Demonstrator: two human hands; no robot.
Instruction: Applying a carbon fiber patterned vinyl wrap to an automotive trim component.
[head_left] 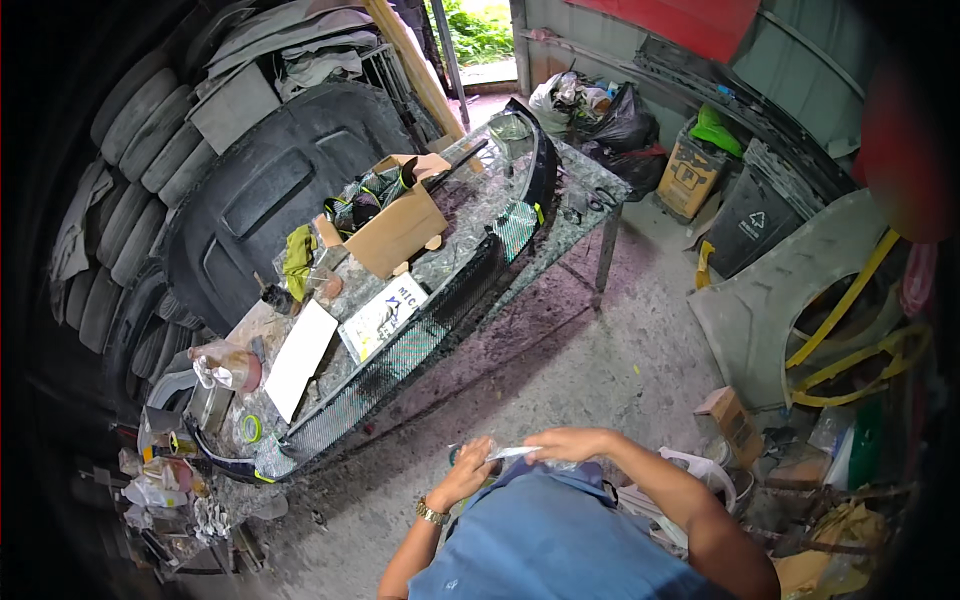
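Close to my body, my left hand [470,472], with a watch on its wrist, pinches one end of a crumpled strip of whitish, see-through plastic [512,452]. The other end is under the fingers of my right hand [570,446], bent over it. Something small and dark greenish pokes out beside my left fingers; its kind cannot be made out. Beyond my hands, a long curved car bumper lip [400,365] with a woven carbon-like surface lies along the near edge of the worktable [465,205]. Neither hand touches it.
On the table stand an open cardboard box [400,232], a white board [300,360], a green tape roll [251,428] and a plastic jug [228,366]. Stacked tires [150,125] are at left. A grey car fender [760,290] and black bin [750,220] stand right.
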